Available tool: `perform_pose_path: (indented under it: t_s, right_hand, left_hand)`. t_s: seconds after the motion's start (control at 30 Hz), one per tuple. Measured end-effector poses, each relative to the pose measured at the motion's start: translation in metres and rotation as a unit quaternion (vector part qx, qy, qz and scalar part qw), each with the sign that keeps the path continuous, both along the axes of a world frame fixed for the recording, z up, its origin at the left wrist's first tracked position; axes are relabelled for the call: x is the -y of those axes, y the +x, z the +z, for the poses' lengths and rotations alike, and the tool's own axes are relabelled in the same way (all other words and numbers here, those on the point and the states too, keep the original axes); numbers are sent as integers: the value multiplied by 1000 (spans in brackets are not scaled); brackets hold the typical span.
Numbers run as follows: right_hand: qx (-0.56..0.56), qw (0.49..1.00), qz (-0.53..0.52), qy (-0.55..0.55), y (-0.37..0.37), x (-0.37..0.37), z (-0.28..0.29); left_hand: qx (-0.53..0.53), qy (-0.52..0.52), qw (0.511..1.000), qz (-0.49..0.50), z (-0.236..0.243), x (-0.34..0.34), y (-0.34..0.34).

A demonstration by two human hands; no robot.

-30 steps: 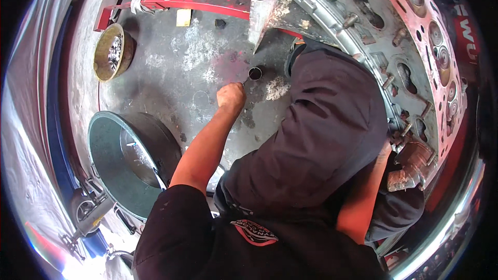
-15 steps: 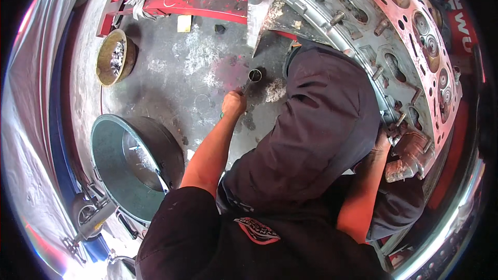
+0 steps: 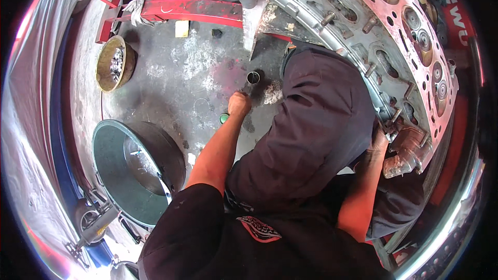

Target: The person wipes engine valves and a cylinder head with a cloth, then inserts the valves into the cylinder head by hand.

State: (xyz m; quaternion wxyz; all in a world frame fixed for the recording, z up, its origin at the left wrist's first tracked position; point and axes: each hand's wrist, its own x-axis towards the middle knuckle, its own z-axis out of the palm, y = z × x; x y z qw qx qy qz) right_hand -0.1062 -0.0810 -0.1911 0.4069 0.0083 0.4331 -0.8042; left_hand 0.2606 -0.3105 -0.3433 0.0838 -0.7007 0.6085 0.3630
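My left hand is closed low over the floor, fingers wrapped round a thin grey tool. The tool's far end meets a small open round can, dark inside; its tip is hidden. Beside my left wrist lies a small green round thing. To the right, my right hand reaches past my knee to the lower edge of a large metal engine part, close to a stud and a rusty curved pipe. My knee and the part hide most of those fingers.
A big dark green tub stands at the left, with a yellowish bowl of metal bits beyond it. Red frame beams cross the far side. A yellow square piece lies on the stained floor.
My left hand has shifted slightly right and down, and more of the green round thing shows beside my wrist. My right hand stays at the engine part. The view has shifted slightly.
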Motion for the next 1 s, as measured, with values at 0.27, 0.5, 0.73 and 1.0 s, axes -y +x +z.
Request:
perform_pose_path:
  t_s: [0.27, 0.5, 0.73, 1.0]
  right_hand:
    - [35, 997, -7, -65, 9, 11, 18]
    - [34, 998, 2, -45, 5, 5, 10]
    - [58, 998, 5, -10, -8, -7, -6]
    - [32, 998, -9, -45, 3, 3, 7]
  left_hand:
    - [-51, 16, 998, 28, -3, -10, 9]
    - [30, 11, 999, -23, 40, 0, -7]
    - [11, 16, 999, -35, 20, 7, -18]
    - [-45, 3, 999, -8, 11, -6, -13]
